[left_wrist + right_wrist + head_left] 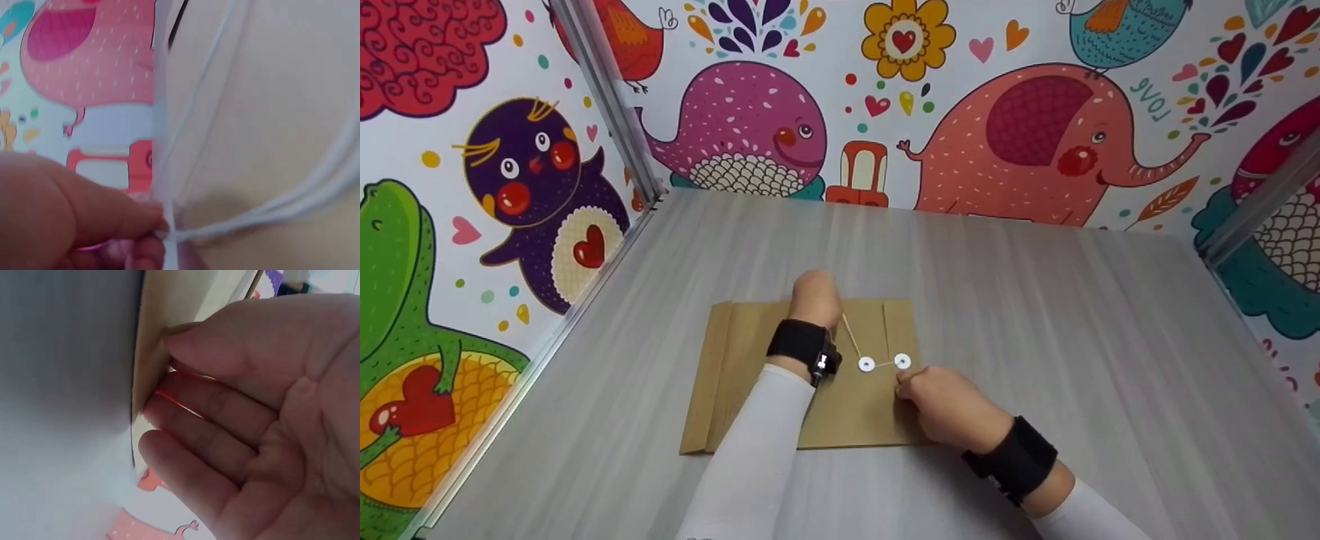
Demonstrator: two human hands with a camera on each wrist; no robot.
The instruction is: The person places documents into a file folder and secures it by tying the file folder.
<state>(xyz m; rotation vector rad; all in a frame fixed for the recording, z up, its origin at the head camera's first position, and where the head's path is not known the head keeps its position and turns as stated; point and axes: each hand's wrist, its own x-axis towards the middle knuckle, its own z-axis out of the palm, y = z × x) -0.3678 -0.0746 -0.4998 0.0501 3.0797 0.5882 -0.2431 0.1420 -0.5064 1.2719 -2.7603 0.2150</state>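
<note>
A brown kraft envelope (pixel 840 420) lies flat on the table with two white paper buttons on it, a left button (pixel 867 364) and a right button (pixel 902 361). White string (pixel 851 335) spans the two buttons and runs up from the left one toward my left hand (pixel 815 296). In the left wrist view, thumb and finger pinch the string (pixel 253 216) beyond the envelope's face. My right hand (pixel 949 401) touches the envelope by its right edge, just below the right button. The right wrist view shows its fingers (pixel 191 467) loosely bent, fingertips against the brown paper.
The grey wood-grain table (pixel 1035 300) extends around the envelope on all sides. Cartoon-printed panels stand at the back (pixel 870 112) and left (pixel 457 300), with metal corner posts (pixel 619 97). Black bands with small cameras circle both wrists.
</note>
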